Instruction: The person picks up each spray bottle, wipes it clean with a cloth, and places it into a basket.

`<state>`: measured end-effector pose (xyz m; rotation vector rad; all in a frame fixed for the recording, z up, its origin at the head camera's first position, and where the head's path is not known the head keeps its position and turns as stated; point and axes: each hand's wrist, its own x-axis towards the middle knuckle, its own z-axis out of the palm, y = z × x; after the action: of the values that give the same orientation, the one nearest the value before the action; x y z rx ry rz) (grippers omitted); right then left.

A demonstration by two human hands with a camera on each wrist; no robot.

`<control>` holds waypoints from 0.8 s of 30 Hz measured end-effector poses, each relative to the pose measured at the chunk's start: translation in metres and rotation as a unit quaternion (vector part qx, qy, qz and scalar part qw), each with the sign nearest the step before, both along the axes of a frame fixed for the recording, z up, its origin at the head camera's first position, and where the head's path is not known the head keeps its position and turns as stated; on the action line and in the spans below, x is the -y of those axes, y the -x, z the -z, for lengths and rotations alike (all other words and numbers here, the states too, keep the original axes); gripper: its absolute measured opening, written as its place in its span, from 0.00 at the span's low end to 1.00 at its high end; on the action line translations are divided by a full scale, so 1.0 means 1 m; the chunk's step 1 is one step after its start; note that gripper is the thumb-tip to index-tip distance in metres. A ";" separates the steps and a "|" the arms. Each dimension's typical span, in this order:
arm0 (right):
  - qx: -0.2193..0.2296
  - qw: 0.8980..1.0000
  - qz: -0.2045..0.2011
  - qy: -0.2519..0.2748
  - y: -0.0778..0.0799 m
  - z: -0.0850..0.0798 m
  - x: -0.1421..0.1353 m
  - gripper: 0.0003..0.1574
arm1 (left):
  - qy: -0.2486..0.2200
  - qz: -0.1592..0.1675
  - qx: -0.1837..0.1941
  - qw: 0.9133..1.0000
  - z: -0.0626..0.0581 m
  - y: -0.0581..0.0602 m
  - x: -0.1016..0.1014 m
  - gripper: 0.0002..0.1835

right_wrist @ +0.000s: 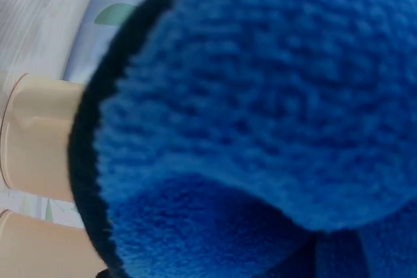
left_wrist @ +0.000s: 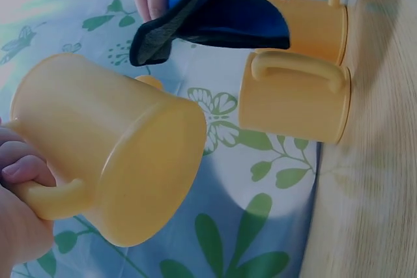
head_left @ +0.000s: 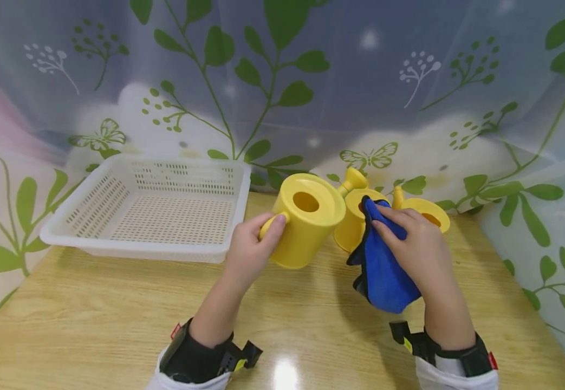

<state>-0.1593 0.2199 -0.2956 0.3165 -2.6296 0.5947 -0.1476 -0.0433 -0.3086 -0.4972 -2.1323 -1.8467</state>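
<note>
My left hand grips the handle of a yellow watering can, held tilted above the table, its spout toward the back right. In the left wrist view the can's flat base faces the camera and the fingers curl round the handle. My right hand pinches a blue cloth with black edging, which hangs down beside the can. Behind the cloth stand two more yellow watering cans, one partly covered and another farther right. The cloth fills most of the right wrist view.
A white perforated plastic basket sits at the back left of the wooden table. Behind the table hangs a curtain printed with leaves and butterflies, and it also runs along the right side.
</note>
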 end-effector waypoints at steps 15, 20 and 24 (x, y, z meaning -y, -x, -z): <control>-0.003 1.000 0.022 -0.005 -0.001 -0.003 -0.010 0.25 | 0.265 -0.113 -0.348 0.892 0.004 0.002 -0.009 0.22; 0.007 1.000 0.025 0.000 -0.002 -0.005 -0.010 0.26 | 0.323 -0.127 -0.408 0.844 0.003 0.001 -0.011 0.22; 0.013 1.000 0.026 0.010 -0.003 -0.006 -0.010 0.28 | 0.353 -0.151 -0.440 0.812 0.003 0.001 -0.012 0.21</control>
<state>-0.1566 0.2299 -0.2900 0.2343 -2.6456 0.6113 -0.1482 -0.0314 -0.3117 -0.8767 -1.9307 -0.3955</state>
